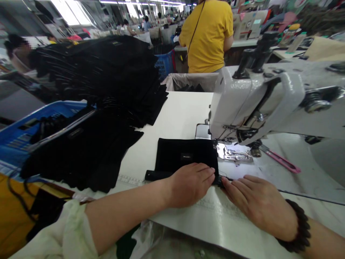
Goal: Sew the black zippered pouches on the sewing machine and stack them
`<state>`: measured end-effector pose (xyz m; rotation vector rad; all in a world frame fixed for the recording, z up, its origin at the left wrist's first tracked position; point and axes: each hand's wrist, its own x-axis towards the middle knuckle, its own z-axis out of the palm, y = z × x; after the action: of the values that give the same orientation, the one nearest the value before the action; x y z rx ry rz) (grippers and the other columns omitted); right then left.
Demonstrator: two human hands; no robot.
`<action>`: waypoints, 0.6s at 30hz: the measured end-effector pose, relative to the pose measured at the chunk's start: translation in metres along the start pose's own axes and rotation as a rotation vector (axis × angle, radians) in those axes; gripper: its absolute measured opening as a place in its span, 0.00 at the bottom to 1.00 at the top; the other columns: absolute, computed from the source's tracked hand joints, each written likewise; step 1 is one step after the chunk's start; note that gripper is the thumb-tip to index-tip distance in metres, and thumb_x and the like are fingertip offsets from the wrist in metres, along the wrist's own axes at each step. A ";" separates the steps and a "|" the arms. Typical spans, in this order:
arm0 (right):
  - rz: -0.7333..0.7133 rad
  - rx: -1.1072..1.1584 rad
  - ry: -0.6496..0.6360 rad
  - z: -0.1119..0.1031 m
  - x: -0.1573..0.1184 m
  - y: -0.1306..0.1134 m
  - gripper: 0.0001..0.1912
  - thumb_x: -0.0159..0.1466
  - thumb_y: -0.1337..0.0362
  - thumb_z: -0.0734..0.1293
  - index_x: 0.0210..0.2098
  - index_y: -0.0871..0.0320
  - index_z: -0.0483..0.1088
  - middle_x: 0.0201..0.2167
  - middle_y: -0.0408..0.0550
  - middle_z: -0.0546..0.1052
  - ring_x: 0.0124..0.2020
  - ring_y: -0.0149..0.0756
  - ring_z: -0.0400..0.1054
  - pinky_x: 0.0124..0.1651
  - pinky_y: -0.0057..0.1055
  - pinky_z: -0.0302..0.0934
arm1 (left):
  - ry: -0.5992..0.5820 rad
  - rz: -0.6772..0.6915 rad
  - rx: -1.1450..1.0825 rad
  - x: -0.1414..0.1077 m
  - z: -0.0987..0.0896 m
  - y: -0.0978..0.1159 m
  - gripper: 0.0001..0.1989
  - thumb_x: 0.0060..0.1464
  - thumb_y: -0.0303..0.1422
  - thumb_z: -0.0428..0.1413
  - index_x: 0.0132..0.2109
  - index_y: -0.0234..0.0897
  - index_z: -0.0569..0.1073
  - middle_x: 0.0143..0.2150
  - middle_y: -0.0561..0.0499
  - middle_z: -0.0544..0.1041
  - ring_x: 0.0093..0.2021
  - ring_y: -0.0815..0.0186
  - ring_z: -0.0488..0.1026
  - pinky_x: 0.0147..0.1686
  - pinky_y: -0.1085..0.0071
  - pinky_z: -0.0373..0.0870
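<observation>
A black fabric piece (172, 154) with a small dark label (187, 157) lies flat on the white sewing table, its right edge by the needle area of a sewing machine (242, 97). My left hand (190, 185) rests flat over its lower right part, fingers close together and thumb hidden. At the lower right corner, my right hand (253, 201) pinches the edge of the fabric between thumb and fingertips. A narrow black strip (157, 175) runs along the lower edge and sticks out to the left. The machine's lamp lights the metal plate (234, 154).
Pink-handled snips (283, 162) lie right of the needle area. A tall stack of black fabric pieces (99, 68) rises at the left, with more pieces (86, 151) over a blue plastic basket (13, 144). A person in a yellow shirt (207, 36) stands behind a cloth-lined bin (194, 78).
</observation>
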<state>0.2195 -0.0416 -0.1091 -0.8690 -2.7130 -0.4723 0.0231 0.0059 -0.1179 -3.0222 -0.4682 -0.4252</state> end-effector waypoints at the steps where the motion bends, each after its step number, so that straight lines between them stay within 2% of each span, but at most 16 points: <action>1: 0.015 0.015 -0.013 0.001 0.000 0.000 0.12 0.60 0.78 0.52 0.36 0.71 0.65 0.21 0.48 0.69 0.20 0.32 0.63 0.25 0.32 0.54 | -0.006 0.007 0.005 0.000 0.000 0.001 0.14 0.55 0.26 0.44 0.45 0.25 0.69 0.47 0.44 0.71 0.46 0.63 0.66 0.46 0.68 0.65; 5: 0.062 0.072 -0.048 0.006 -0.001 0.000 0.11 0.60 0.77 0.53 0.34 0.69 0.65 0.20 0.46 0.69 0.19 0.31 0.62 0.24 0.30 0.53 | -0.052 0.010 0.002 0.003 -0.004 0.003 0.14 0.53 0.23 0.44 0.44 0.22 0.69 0.46 0.40 0.70 0.47 0.62 0.65 0.49 0.69 0.62; 9: 0.081 0.057 -0.056 0.010 -0.002 0.002 0.13 0.59 0.78 0.52 0.37 0.71 0.65 0.20 0.47 0.69 0.20 0.31 0.63 0.24 0.31 0.54 | -0.071 -0.036 -0.006 0.006 -0.005 -0.002 0.14 0.52 0.23 0.45 0.45 0.23 0.68 0.47 0.40 0.69 0.47 0.62 0.65 0.49 0.69 0.61; 18: 0.169 -0.016 -0.069 0.023 0.000 0.014 0.12 0.61 0.75 0.52 0.37 0.68 0.66 0.18 0.44 0.67 0.19 0.31 0.60 0.24 0.30 0.50 | -0.045 0.045 0.090 0.012 0.014 -0.023 0.15 0.55 0.25 0.44 0.47 0.23 0.67 0.48 0.42 0.70 0.50 0.64 0.63 0.52 0.69 0.57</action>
<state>0.2250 -0.0222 -0.1268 -1.1268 -2.6698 -0.4361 0.0310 0.0330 -0.1281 -2.9544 -0.4097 -0.3249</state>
